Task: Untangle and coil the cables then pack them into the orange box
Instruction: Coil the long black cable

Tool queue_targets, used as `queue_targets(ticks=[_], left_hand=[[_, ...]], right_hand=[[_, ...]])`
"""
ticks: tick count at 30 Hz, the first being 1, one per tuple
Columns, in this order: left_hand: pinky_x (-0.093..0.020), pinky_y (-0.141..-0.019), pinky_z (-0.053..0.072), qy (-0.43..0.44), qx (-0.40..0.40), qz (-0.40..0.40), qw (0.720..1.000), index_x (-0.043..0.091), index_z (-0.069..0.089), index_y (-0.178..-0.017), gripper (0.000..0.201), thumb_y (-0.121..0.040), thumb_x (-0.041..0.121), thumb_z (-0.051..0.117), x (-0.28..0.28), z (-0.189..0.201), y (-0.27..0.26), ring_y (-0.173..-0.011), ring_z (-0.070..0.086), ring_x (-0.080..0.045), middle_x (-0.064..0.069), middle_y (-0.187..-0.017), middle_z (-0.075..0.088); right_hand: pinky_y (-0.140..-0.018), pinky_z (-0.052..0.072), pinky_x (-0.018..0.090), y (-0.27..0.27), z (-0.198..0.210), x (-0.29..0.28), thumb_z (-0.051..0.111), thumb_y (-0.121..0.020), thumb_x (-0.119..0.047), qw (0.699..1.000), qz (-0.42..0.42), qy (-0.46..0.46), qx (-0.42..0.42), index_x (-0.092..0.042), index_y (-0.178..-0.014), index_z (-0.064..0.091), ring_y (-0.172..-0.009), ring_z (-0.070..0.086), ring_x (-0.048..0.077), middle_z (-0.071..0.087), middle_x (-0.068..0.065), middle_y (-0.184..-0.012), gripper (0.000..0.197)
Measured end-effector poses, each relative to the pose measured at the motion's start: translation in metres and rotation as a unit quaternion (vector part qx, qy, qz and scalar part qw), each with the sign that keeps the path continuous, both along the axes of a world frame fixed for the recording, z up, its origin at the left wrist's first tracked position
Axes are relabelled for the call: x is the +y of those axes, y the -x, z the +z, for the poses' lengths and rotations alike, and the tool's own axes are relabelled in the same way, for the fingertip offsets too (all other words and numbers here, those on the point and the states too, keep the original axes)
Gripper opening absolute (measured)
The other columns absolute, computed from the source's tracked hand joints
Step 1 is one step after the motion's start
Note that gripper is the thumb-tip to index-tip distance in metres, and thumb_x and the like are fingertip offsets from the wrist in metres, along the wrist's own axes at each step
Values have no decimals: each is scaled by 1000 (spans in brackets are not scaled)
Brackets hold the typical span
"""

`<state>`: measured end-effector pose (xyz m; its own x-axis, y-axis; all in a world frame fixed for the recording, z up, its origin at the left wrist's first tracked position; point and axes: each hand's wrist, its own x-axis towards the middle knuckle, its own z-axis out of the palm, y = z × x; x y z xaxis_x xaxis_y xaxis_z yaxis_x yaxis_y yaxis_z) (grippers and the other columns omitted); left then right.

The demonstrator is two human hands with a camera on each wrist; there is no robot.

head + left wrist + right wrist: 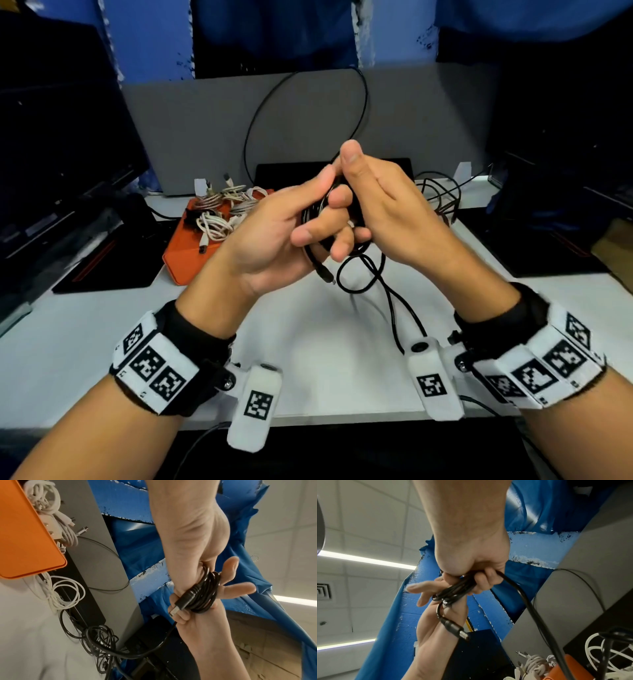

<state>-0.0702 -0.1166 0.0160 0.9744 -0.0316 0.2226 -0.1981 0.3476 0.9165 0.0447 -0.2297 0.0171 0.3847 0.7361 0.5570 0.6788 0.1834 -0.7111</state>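
Both hands are raised above the white table (pixel 325 359) with a small coil of black cable (pixel 317 214) between them. My left hand (pixel 284 222) holds the coil, thumb laid over it, and some of its fingers stick out straight (pixel 414 587). My right hand (pixel 373 205) grips the same coil (pixel 453 591) with curled fingers. A black USB plug (pixel 181 601) lies against the coil (pixel 205 592). The cable's loose tail (pixel 363 270) hangs toward the table, and a thin loop (pixel 364 102) rises behind. The orange box (pixel 185 253) sits at the left with white cables (pixel 219 222) heaped in it.
A tangle of black cables (pixel 442 195) lies at the back right by the grey partition (pixel 428 137); it also shows in the left wrist view (pixel 99 642). Loose white cable (pixel 65 592) spills past the box (pixel 25 534). A dark monitor (pixel 58 154) stands at the left.
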Motion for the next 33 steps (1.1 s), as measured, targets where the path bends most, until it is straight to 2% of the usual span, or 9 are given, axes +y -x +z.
queue_targets(ticks=[5, 13, 16, 18, 20, 24, 27, 30, 33], left_hand=[[-29, -92, 50, 159, -83, 3, 984, 10, 56, -90, 43, -112, 30, 24, 9, 7, 0, -51, 57, -15, 2, -50, 54], [-30, -92, 50, 246, -175, 195, 933, 4, 61, -102, 34, -113, 20, 33, 43, 22, 9, -70, 64, -11, 5, -71, 63], [-29, -90, 55, 163, -169, 266, 935, 4, 66, -106, 35, -112, 19, 35, 38, 13, 2, -87, 73, -14, 2, -87, 72], [-30, -89, 55, 25, -155, 309, 938, 5, 60, -112, 30, -112, 18, 32, 33, 7, -4, -93, 74, -19, -1, -94, 76], [-35, -85, 57, -179, -129, 332, 917, 7, 54, -115, 24, -112, 16, 31, 31, 1, -7, -88, 74, -20, -4, -95, 77], [-48, -80, 51, -437, -49, 268, 857, 10, 64, -92, 31, -107, 25, 42, 27, -1, -1, -70, 66, -26, -7, -75, 69], [-42, -65, 39, -416, -11, 166, 894, -4, 55, -86, 39, -110, 23, 41, 24, 1, 3, -58, 49, -30, -26, -63, 50], [-44, -58, 24, -326, -1, 78, 942, 2, 62, -94, 35, -107, 27, 42, 22, 0, 7, -50, 34, -19, -5, -56, 37], [-28, -67, 43, -229, -25, 78, 970, 7, 58, -86, 30, -103, 24, 41, 23, 5, 10, -40, 27, -9, 8, -49, 31]], right_hand=[[-47, 39, 24, -7, -7, 6, 30, -112, -40, 999, 6, -20, 37, -4, -108, 55, -50, 45, 6, 51, 1, -71, 44], [-50, 61, 44, 5, -15, 2, 35, -113, -34, 964, 112, 239, 23, -58, -158, 11, -42, 49, 13, 53, 9, -76, 56], [-47, 52, 31, 9, -9, -5, 40, -112, -34, 948, 104, 295, -51, -52, -149, 33, -46, 47, 11, 50, -5, -65, 42], [-55, 47, 31, 9, -2, -7, 46, -110, -34, 944, 82, 294, -130, -32, -112, 57, -55, 52, 11, 54, -12, -59, 11], [-60, 41, 37, 5, 4, -11, 54, -107, -33, 945, 56, 279, -162, -11, -90, 60, -57, 46, 13, 48, -10, -56, 29], [-60, 40, 29, -7, 21, -25, 69, -98, -33, 968, 40, 214, -124, -21, -86, 75, -56, 48, 8, 57, -12, -61, 18], [-52, 34, 31, -15, 26, -32, 80, -89, -33, 984, 50, 157, -61, -19, -92, 67, -50, 40, 13, 51, -9, -56, 19], [-47, 27, 26, -26, 28, -34, 83, -79, -42, 994, 19, 92, -48, -11, -93, 60, -48, 31, 11, 42, -9, -52, 41], [-52, 25, 33, -34, 30, -34, 81, -79, -48, 999, 10, 36, -33, -12, -87, 62, -53, 29, 20, 40, 2, -55, 41]])
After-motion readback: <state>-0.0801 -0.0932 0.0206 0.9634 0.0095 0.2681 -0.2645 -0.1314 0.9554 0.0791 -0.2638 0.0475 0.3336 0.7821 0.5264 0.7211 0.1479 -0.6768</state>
